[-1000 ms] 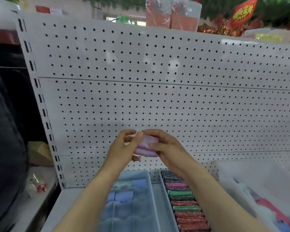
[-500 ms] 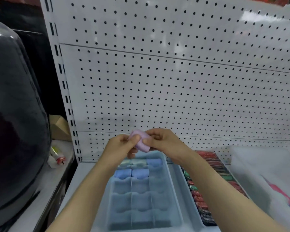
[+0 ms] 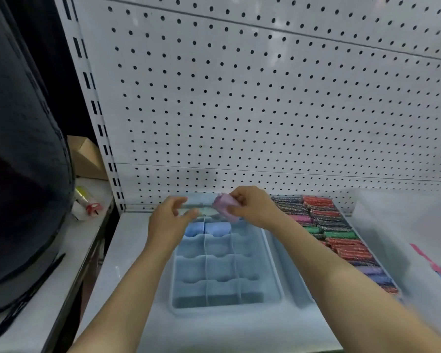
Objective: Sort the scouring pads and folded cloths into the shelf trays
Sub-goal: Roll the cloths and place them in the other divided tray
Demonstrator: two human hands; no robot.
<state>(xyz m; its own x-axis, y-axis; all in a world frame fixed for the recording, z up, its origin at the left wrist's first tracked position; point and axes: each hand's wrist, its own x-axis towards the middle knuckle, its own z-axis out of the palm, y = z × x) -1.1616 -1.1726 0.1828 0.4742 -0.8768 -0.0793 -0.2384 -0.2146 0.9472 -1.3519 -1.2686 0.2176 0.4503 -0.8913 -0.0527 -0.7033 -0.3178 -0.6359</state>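
My right hand [image 3: 252,207] pinches a small folded lilac cloth [image 3: 225,207] just above the far end of a pale blue divided tray [image 3: 273,284] on the white shelf. My left hand [image 3: 169,220] hovers beside it with fingers spread, holding nothing. Two folded blue cloths [image 3: 208,229] sit in cells near the tray's far end, with pale green ones behind them, partly hidden by my hands. To the right, a second tray [image 3: 281,250] holds rows of glittery scouring pads [image 3: 341,240] in red, green, pink, dark and purple.
A white pegboard [image 3: 265,98] backs the shelf. A translucent white bin [image 3: 418,250] with pink and blue items stands at the right. On the left are a large black object [image 3: 18,174], a cardboard box [image 3: 84,156] and a small bottle [image 3: 87,203] on a side counter.
The view has tilted down and the hands have lowered toward the blue tray. My left hand has let go of the lilac cloth and opened; the right hand alone holds it.
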